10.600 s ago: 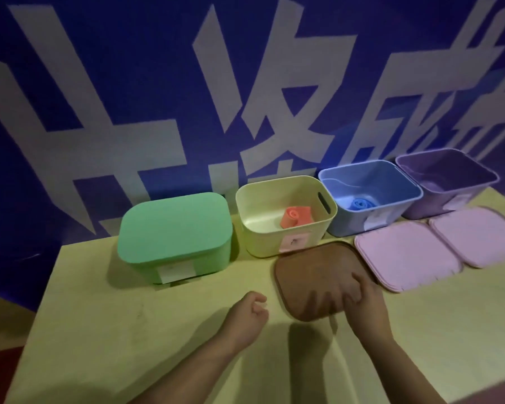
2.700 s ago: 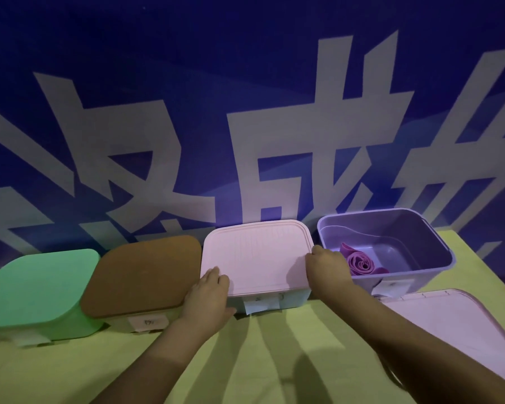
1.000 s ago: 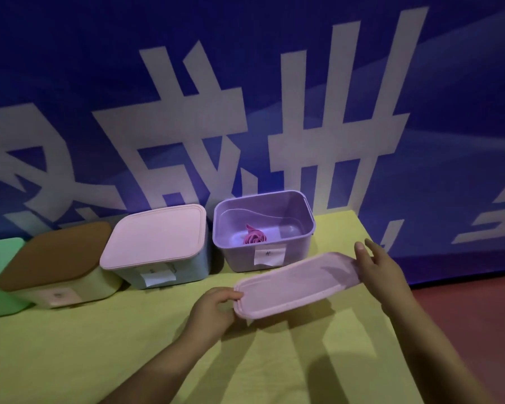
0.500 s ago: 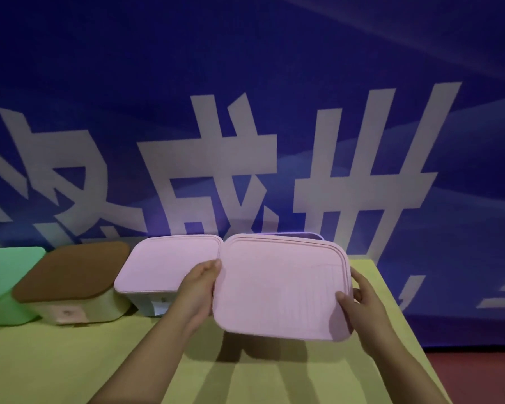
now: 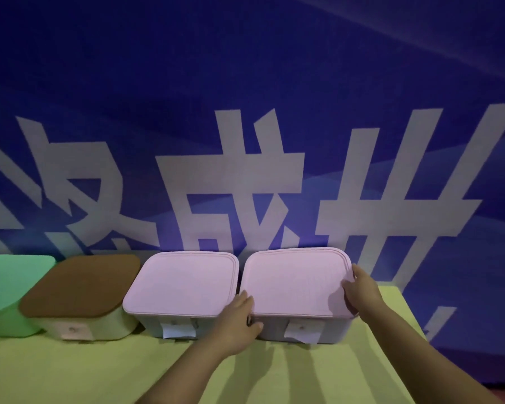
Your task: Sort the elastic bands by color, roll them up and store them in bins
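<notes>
Lid: flat pink plastic lid [image 5: 296,282] seated on rightmost bin, desk's [image 5: 70,371] far right corner.
Left hand [image 5: 237,316]: grip curled round lid's near-left corner.
Right hand [image 5: 360,288]: grip clasping lid's right edge.

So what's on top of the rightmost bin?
A pink lid covers the rightmost bin, with the left hand and right hand gripping its edges. The lid hides the contents.

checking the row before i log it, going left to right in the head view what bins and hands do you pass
green-lidded bin → brown-lidded bin → first pink-lidded bin → left hand → second pink-lidded bin → right hand
</notes>
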### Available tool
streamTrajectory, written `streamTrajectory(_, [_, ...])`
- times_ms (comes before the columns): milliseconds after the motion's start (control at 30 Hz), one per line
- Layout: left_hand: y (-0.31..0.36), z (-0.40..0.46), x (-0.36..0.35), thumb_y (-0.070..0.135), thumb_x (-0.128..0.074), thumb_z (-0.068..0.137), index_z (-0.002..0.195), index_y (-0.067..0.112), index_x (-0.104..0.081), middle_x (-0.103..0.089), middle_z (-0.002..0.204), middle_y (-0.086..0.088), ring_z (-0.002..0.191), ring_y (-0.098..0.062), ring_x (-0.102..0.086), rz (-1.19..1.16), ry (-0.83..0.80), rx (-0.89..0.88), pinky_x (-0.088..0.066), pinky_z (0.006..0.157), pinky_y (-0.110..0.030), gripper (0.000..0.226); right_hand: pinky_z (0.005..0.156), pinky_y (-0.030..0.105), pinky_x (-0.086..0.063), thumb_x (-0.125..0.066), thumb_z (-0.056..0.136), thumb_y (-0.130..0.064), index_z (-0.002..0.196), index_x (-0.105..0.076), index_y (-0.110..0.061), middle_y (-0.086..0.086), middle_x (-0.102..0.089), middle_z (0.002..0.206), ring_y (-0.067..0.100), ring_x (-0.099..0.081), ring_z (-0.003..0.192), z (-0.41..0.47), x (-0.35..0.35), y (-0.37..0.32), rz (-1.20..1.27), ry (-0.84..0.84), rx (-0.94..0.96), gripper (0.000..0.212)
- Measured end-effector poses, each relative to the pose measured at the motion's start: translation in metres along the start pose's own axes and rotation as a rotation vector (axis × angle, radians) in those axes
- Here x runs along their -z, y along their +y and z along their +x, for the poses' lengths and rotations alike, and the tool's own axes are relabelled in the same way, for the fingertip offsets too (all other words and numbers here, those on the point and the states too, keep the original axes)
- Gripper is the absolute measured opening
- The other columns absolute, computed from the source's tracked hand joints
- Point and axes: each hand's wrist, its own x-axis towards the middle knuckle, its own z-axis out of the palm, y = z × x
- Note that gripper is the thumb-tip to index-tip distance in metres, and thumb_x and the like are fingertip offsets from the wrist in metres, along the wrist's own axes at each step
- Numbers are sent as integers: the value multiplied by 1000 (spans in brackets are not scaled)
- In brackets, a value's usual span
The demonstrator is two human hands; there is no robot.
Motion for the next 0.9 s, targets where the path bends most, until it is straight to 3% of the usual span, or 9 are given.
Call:
streamTrajectory(100, [-1, 4, -6, 39, -45, 95, 149, 14, -13, 2, 159, -3, 146, -16, 0, 240, -9, -32, -2, 118, -36, 68, 92, 39, -45, -49, 95, -15, 132, -45, -5, 19, -55, 125, 35, -54, 110, 8, -5, 11, -169, 58, 46, 38])
streamTrajectory(200, [0, 3, -11, 40, -44, 95, 150, 13, -7, 6, 159, -6, 146, -19, 4, 339, -4, -43, 0, 118, -36, 71, 100, 37, -42, -50, 96, -25, 135, -44, -11, 13, -50, 134, 31, -49, 119, 9, -10, 23, -377, 80, 102, 42])
streamTrajectory(300, [2, 2, -15, 41, -44, 94, 150, 13, -5, 6, 159, -7, 146, -21, 4, 393, 22, -53, 0, 117, -34, 74, 101, 32, -41, -44, 99, -21, 141, -36, -12, 11, -46, 138, 28, -49, 122, 10, -14, 29, -366, 23, 136, 44])
streamTrajectory(433, [3, -6, -21, 37, -41, 94, 150, 12, -3, 5, 159, -7, 146, -22, 4, 475, 46, -94, 0, 117, -33, 72, 100, 30, -42, -39, 101, -16, 141, -37, -11, 11, -49, 136, 26, -51, 119, 9, -11, 40, -303, 52, 182, 41])
streamTrajectory(567, [0, -7, -26, 30, -43, 94, 150, 16, 1, 10, 159, -5, 146, -19, 10, 467, 44, -107, 4, 116, -34, 73, 86, 27, -46, -38, 100, -14, 142, -36, -14, 11, -57, 124, 25, -57, 102, 11, -11, 45, -201, 16, 147, 41])
streamTrajectory(667, [0, -2, -25, 24, -44, 93, 150, 16, 2, 12, 158, -4, 145, -18, 12, 472, 46, -95, 6, 116, -36, 74, 92, 32, -49, -36, 100, -22, 133, -44, -10, 12, -59, 114, 27, -58, 100, 11, -15, 45, -236, 6, 171, 36])
streamTrajectory(767, [3, -2, -21, 23, -46, 92, 150, 18, -3, 6, 159, -3, 146, -18, 6, 446, 41, -97, 3, 117, -36, 73, 97, 39, -48, -33, 100, -37, 129, -45, -6, 15, -57, 115, 29, -56, 103, 17, -2, 36, -386, -116, 137, 44])
streamTrajectory(867, [6, 3, -1, 33, -54, 88, 148, 19, -22, -10, 158, -3, 144, -20, -14, 377, -28, -91, -14, 116, -33, 69, 100, 43, -46, -58, 90, -38, 138, -34, -11, 13, -50, 126, 29, -52, 114, 11, 8, 21, -503, -250, 21, 60])
streamTrajectory(900, [10, 4, 6, 35, -56, 86, 144, 18, -31, -18, 156, -4, 140, -21, -23, 337, -47, -86, -21, 114, -31, 66, 101, 43, -44, -67, 82, -34, 141, -29, -15, 11, -46, 131, 29, -48, 119, 6, 9, 11, -561, -197, 12, 72])
